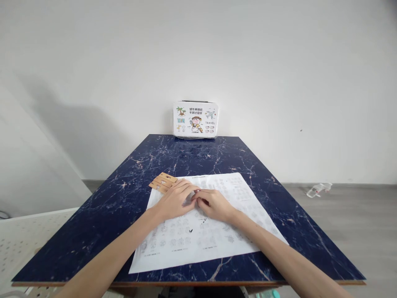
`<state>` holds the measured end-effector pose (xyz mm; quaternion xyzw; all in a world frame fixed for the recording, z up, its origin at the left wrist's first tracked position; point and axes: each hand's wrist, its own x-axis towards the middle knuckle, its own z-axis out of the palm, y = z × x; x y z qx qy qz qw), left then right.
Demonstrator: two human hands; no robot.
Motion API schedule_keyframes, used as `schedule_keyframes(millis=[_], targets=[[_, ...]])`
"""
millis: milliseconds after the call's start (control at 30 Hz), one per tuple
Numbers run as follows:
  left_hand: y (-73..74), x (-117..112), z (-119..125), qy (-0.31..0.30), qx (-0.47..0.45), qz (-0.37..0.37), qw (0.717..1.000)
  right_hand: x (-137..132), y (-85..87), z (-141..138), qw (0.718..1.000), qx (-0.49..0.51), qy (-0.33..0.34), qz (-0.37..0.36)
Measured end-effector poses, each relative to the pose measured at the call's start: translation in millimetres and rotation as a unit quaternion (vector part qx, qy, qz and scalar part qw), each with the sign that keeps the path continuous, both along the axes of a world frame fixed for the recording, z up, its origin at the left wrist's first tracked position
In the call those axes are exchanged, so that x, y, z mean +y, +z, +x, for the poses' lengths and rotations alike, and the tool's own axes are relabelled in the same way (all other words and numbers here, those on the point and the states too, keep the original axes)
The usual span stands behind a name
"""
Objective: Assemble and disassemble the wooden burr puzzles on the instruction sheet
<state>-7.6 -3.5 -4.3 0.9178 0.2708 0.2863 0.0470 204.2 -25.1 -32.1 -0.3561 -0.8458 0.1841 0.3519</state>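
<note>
A large white printed sheet (173,258) lies on the dark blue marbled table, covered in rows of faint grey patterns. Over its middle, my left hand (177,200) arches with bent fingers, its tips meeting those of my right hand (214,203). My right hand is closed in a pinch at the same spot. Whatever sits between the fingertips is too small or hidden to name. Beside my left hand, partly behind it, is a light wooden slotted piece (163,181) on the sheet's far left corner. Small black scraps (190,230) are scattered on the paper just below my hands.
At the table's (124,186) far edge, a white case (196,120) with cartoon travel pictures stands against the wall. A clear plastic item (319,189) lies on the floor at the right. White perforated furniture (18,244) is at the left.
</note>
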Motion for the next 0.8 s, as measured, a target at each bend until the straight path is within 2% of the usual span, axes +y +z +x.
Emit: schedule_keyframes(millis=[533, 800], targets=[[3.0, -2.0, 0.1, -0.001, 0.010, 0.007, 1.000, 0.6, -2.6, 0.6, 1.000, -0.010, -0.006, 0.001], [-0.8, 0.5, -1.0, -0.006, 0.013, 0.014, 1.000, 0.5, -2.3, 0.2, 1.000, -0.010, -0.005, 0.014]])
